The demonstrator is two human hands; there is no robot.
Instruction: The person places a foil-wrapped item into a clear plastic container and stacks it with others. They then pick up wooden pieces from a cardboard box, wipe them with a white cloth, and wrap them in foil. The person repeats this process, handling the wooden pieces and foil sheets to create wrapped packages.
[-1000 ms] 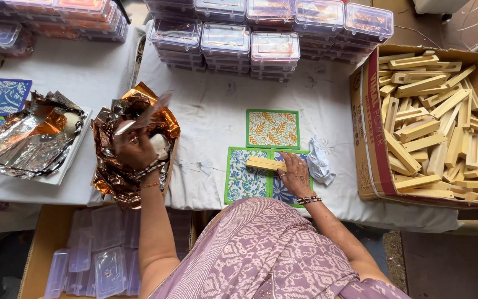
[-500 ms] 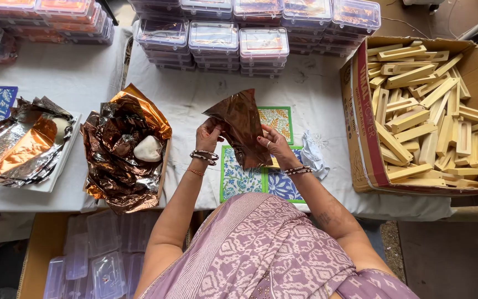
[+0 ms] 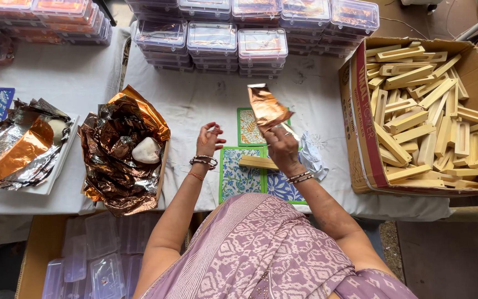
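Foil sheet: a thin, shiny copper-coloured foil sheet is held up in the air above the white cloth-covered surface, over the patterned cards, its upper edge standing free.
Right hand: the right hand pinches the lower corner of the foil sheet between fingertips and thumb; bangles circle the wrist.
Left hand: the left hand is raised beside it, empty, fingers loosely curled and slightly apart, touching nothing; bangles on this wrist too.
Wooden piece: a pale rectangular wooden block lies just below the right hand, across the patterned cards.
Cards: a green-bordered floral card lies partly behind the foil; a blue-and-white floral card lies nearer the person, under the block.
Cloth: a crumpled white cloth sits just to the right of the right hand.
Foil pile: a heap of crinkled copper foil sheets lies to the left of the left hand, with a white rounded lump resting on it.
Second pile: a tray of silver and orange foil sits at the far left.
Box: a large cardboard box at the right is filled with pale wooden pieces.
Containers: stacks of clear plastic lidded boxes line the far edge of the surface.
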